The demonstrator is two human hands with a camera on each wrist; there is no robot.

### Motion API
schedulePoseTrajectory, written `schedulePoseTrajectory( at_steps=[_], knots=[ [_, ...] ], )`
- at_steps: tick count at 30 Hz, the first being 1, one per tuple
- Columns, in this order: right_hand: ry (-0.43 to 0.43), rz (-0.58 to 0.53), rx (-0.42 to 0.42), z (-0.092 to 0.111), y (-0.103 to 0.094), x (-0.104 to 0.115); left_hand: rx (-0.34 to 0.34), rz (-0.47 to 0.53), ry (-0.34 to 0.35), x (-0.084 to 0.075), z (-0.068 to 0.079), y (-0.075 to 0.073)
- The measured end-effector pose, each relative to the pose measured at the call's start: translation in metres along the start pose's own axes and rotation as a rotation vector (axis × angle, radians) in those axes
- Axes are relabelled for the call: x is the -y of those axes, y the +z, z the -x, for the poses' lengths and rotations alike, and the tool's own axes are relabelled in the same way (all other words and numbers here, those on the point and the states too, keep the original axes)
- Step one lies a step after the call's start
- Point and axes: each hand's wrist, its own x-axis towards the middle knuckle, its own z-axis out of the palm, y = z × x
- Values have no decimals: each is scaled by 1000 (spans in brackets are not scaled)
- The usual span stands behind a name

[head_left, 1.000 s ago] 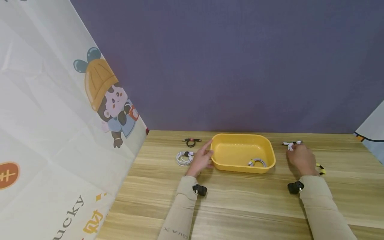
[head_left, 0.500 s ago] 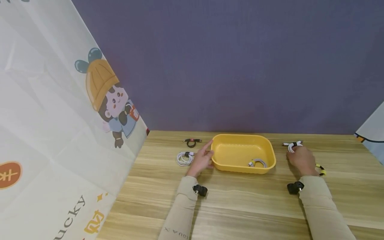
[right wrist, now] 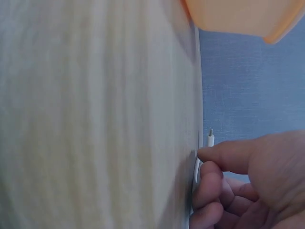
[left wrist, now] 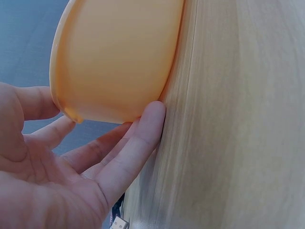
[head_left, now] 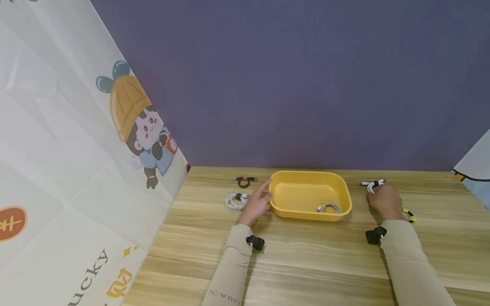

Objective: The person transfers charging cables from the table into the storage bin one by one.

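At the left end of a yellow plastic bin [head_left: 306, 216], my left hand [head_left: 257, 207] rests with fingertips against the outside wall. In the left wrist view its thumb lies by the rim and the fingers [left wrist: 128, 157] are extended. My right hand [head_left: 385, 202] is right of the bin, fingers curled at a white coiled charging cable [head_left: 370, 187] with a black tie, gripping its near side. The right wrist view shows the white plug [right wrist: 210, 139] beyond the thumb; the hand hides much of the coil. Inside the bin lies a pale coiled cable [head_left: 332, 205] with a yellow tie.
Left of the bin lie a white coiled cable [head_left: 234, 202] and, behind it, a short black cable [head_left: 244, 182] with a red tie. A yellow-and-black cable [head_left: 411, 216] shows partly past the right wrist. A dark blue backdrop [head_left: 306, 85] rises behind the wooden table [head_left: 314, 263].
The right wrist and forearm have shifted very slightly, with the hand staying at the white cable. The left hand and bin look unchanged.
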Motion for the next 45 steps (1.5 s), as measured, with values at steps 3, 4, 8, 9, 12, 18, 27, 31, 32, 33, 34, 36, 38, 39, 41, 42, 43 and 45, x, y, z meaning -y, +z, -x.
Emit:
schedulePoseTrajectory(
  at_steps=[3, 4, 8, 9, 12, 18, 27, 31, 32, 33, 34, 36, 38, 39, 41, 42, 43, 45],
  knots=[
    [-10, 9, -6, -2, 1, -2, 3, 6, 4, 0, 1, 0],
    [-16, 12, -12, -2, 1, -2, 3, 7, 3, 0, 1, -1],
    [-24, 20, -12, -2, 1, -2, 4, 5, 0, 0, 1, -1],
    [-25, 23, -12, -2, 1, -2, 4, 5, -1, 1, 1, -2],
    [-24, 24, -12, -1, 1, -1, 3, 0, -2, 1, 1, -2],
    [-9, 2, -28, -2, 4, -2, -7, -6, -4, 3, 0, -2],
    [45, -29, 14, 4, 2, -5, -7, -8, -8, 4, -1, 1],
    [81, -45, 14, 7, 1, -4, -3, -2, -5, 3, -1, 1],
    [86, -48, 8, 8, 1, -4, -3, 0, -4, 3, -1, 1],
    [83, -48, -1, 9, 1, -3, -2, 1, -4, 3, -1, 1],
    [80, -47, -7, 9, 0, -3, -1, 2, -3, 3, -1, 1],
    [71, -44, -20, 10, 0, -2, -1, 5, -2, 3, -1, 1],
    [72, -47, -25, 11, 0, 0, 1, 19, -2, 2, -1, 1],
    [74, -47, -28, 12, -1, 0, 2, 26, -2, 2, -1, 2],
    [82, -49, -30, 12, -2, 1, 3, 36, -1, 1, 0, 2],
    [87, -53, -30, 13, -2, 2, 4, 40, -2, 1, 0, 1],
    [91, -57, -32, 13, -3, 3, 4, 46, -1, 1, 0, 2],
    [86, -58, -44, 14, -4, 4, 3, 45, -1, 0, 0, 1]
  ],
)
